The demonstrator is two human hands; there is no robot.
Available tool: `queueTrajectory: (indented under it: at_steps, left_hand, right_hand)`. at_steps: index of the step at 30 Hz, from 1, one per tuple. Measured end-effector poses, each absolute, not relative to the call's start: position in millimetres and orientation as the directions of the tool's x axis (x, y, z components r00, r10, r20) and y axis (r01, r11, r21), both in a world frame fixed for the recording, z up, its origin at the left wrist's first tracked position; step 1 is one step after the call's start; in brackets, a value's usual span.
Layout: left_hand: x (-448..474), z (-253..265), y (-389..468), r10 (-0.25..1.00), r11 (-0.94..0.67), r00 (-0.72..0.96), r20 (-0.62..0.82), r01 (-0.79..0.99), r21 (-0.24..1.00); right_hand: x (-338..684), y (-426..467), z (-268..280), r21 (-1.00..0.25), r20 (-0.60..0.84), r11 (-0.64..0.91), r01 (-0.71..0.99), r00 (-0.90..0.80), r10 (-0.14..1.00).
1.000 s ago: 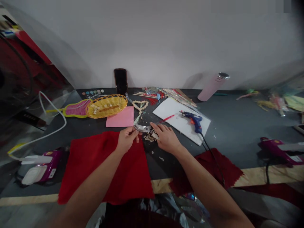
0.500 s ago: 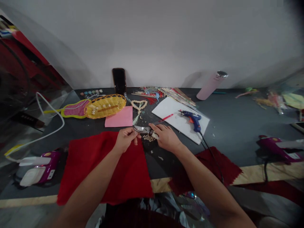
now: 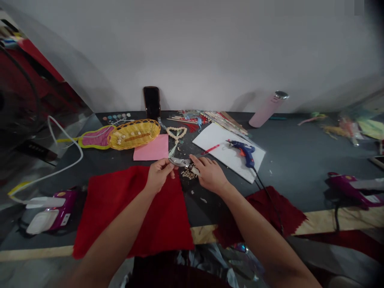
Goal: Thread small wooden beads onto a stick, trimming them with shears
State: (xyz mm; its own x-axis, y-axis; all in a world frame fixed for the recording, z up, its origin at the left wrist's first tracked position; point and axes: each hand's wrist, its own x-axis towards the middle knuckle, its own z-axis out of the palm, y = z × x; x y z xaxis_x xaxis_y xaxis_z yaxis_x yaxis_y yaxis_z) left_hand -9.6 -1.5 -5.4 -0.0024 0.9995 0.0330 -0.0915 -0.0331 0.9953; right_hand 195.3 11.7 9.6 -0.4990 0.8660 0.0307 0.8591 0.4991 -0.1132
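The right hand (image 3: pixel 211 174) was closed around the pale grips of the silver metal hand cutters with a curved blade (image 3: pixel 179 161), which sat between both hands above the dark grey tabletop (image 3: pixel 288 160). The left hand (image 3: pixel 158 175) was at the blade end, thumb and fingers bent close to the metal; whether they were clamped on a small piece, I could not tell. Chief hazard, in my judgement: fingertips so near the edge could be nicked if the right hand squeezed early or the blade slid. A loose pinch could also let a cut piece fly off into the small pale cylindrical pieces (image 3: pixel 188 173) heaped just beneath and be lost among them. The cream beaded heart-shaped loop with a pale tassel (image 3: pixel 177 134) lay just beyond; its strands might be snipped by a careless swing. Further right, the black cable (image 3: pixel 267 196) of the blue plastic glue gun (image 3: pixel 246 153) could snag the right forearm.
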Motion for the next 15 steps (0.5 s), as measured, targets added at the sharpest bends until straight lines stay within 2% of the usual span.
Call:
queueTrajectory:
  at_steps: [7, 15]
  left_hand:
    - [-12.5, -5.6, -2.0, 0.996, 0.017, 0.084, -0.009, -0.088, 0.996]
    - [-13.3, -8.2, -1.9, 0.999, 0.022, 0.034, -0.019, -0.097, 0.995]
  right_hand:
    - [199.8, 13.6, 7.5, -0.150, 0.037, 0.534, 0.832, -0.535, 0.844]
    - [192.2, 9.8, 11.8, -0.164, -0.005, 0.511, 0.844, -0.519, 0.855]
